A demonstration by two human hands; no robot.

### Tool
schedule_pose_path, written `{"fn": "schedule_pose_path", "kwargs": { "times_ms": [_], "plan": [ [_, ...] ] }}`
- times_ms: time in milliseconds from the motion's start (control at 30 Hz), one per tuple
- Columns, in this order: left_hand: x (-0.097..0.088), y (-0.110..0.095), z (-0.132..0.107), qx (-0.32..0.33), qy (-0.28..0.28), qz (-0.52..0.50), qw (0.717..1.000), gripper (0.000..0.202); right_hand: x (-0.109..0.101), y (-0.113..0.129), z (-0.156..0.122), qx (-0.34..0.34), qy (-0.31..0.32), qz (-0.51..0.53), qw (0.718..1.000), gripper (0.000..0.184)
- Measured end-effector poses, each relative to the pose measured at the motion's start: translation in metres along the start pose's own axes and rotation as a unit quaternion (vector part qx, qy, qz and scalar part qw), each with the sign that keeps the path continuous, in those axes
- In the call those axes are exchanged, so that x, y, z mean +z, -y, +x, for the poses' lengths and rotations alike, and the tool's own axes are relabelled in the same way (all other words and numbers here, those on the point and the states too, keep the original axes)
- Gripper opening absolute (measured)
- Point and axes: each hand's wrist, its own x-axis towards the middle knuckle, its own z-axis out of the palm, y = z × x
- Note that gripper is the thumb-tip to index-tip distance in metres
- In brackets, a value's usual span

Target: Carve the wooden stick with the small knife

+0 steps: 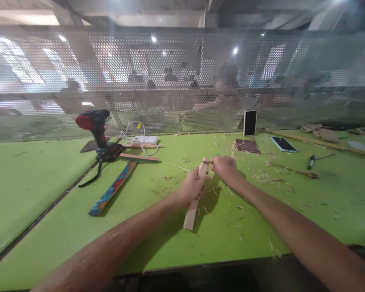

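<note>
A pale flat strip of wood slants away from me over the green table, its far end narrowed. My left hand wraps round its middle, fingers closed on it. At the far end of the wood, a small knife lies across the tip, its thin blade touching the wood. My right hand is closed on the knife's handle, most of which is hidden in the fist. Wood shavings are scattered round both hands.
Left: cordless drill, painted strip, thin wood piece, white cabled box. Right: upright phone, brown sheet, flat phone, black marker, spoon-shaped wood piece. Behind stands a perforated screen, people beyond it.
</note>
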Motion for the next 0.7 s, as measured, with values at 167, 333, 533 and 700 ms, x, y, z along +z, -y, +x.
{"fn": "schedule_pose_path", "kwargs": {
  "times_ms": [167, 333, 533, 700],
  "plan": [
    [0.000, -0.003, -0.002, -0.022, 0.005, -0.004, 1.000, 0.018, 0.004, -0.003, 0.005, 0.010, 0.011, -0.005, 1.000, 0.039],
    [-0.001, -0.002, 0.000, -0.030, 0.039, -0.048, 0.998, 0.019, 0.008, -0.008, 0.008, 0.007, 0.002, -0.003, 1.000, 0.032],
    [-0.001, -0.004, 0.002, -0.048, 0.037, -0.042, 0.997, 0.017, 0.011, -0.010, 0.006, 0.009, -0.006, 0.001, 1.000, 0.031],
    [0.001, -0.008, 0.000, -0.055, 0.040, -0.046, 0.997, 0.021, 0.010, -0.011, 0.004, 0.008, -0.015, -0.003, 1.000, 0.031]
  ]
}}
